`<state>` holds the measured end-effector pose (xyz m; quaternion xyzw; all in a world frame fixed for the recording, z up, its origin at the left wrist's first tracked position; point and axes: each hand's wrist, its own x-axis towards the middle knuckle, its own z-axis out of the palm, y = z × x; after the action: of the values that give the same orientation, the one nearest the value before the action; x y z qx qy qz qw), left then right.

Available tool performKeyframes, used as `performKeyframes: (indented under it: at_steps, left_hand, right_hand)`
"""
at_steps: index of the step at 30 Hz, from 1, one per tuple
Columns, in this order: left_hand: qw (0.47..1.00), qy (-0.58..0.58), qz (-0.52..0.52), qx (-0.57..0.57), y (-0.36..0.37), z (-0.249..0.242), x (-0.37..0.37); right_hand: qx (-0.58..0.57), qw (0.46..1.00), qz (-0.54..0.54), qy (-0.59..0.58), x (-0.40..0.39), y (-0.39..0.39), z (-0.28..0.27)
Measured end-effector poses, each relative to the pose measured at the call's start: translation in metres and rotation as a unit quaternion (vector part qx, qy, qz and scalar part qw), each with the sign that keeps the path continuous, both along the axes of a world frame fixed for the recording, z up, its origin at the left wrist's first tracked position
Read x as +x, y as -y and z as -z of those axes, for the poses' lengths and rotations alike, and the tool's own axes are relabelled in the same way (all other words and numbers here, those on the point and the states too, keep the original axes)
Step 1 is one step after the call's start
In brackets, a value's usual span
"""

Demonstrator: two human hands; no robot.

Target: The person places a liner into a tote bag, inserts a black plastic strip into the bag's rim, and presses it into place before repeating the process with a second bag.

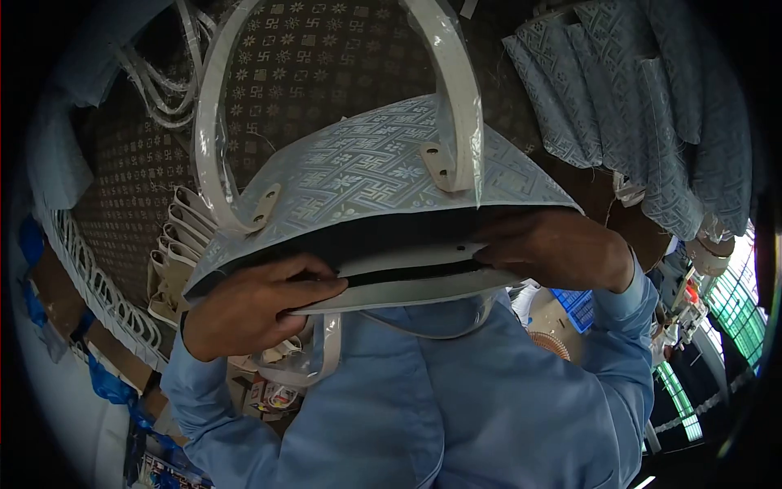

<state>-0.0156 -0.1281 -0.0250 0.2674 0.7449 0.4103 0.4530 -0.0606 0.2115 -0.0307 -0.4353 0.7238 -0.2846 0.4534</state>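
Hands grip the open mouth of a pale blue patterned handbag (366, 175), held up close before the person's chest. The left hand (252, 306), at about 8 o'clock from the bag's middle, has its fingers curled over the near rim, pinching the white edge strip (407, 261) against the thumb. The right hand (558, 248), at about 4 o'clock, closes on the same rim at its far end, fingers tucked into the dark opening. Two white handles (456, 90), wrapped in clear plastic, arch up from the bag toward 12 o'clock. Light blue sleeves (627, 326) cover both arms. Beyond, at 2 o'clock, more folded patterned bags (652, 106) lie stacked on a brown patterned surface (326, 57); at 9 o'clock a row of white handles (183, 228) lies just beside the bag.
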Motion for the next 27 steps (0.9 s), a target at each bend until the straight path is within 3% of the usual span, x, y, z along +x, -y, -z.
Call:
performKeyframes:
  at_steps: [2, 4, 5, 6, 10, 13, 15, 17, 22, 26, 27]
  left_hand:
    - [1.0, -0.013, -0.01, -0.009, -0.005, -0.007, 0.005]
    - [0.975, -0.166, -0.001, -0.145, -0.017, -0.016, 0.02]
    - [0.971, -0.175, -0.013, -0.162, -0.023, -0.017, 0.026]
    - [0.964, -0.21, -0.004, -0.16, -0.029, -0.015, 0.029]
    - [0.942, -0.309, -0.017, -0.13, -0.031, -0.012, 0.032]
    - [0.929, -0.352, -0.006, -0.11, -0.033, 0.001, 0.043]
    - [0.923, -0.332, -0.028, -0.19, -0.027, 0.001, 0.047]
    - [0.909, -0.353, -0.04, -0.218, -0.024, -0.002, 0.054]
    - [0.883, -0.399, -0.077, -0.236, 0.006, -0.016, 0.055]
    - [0.809, -0.478, -0.147, -0.31, 0.017, -0.033, 0.034]
    - [0.758, -0.575, -0.185, -0.246, 0.02, -0.039, 0.025]
  right_hand:
    - [-0.027, 0.999, -0.016, -0.012, 0.0, -0.002, -0.004]
    - [-0.052, 0.998, -0.006, -0.022, 0.007, 0.001, -0.018]
    - [-0.049, 0.995, -0.029, -0.08, 0.011, 0.002, -0.024]
    - [-0.068, 0.992, -0.046, -0.099, 0.02, 0.007, -0.025]
    - [-0.026, 0.97, 0.073, -0.229, 0.048, 0.03, -0.009]
    - [-0.052, 0.966, 0.08, -0.241, 0.05, 0.026, -0.011]
    - [-0.068, 0.95, 0.1, -0.288, 0.054, 0.018, -0.004]
    - [-0.018, 0.931, 0.124, -0.343, 0.055, 0.01, -0.008]
    - [-0.073, 0.867, 0.199, -0.451, 0.052, -0.002, -0.013]
    - [-0.112, 0.84, 0.188, -0.496, 0.024, 0.006, -0.031]
    - [-0.132, 0.819, 0.198, -0.522, 0.016, 0.01, -0.039]
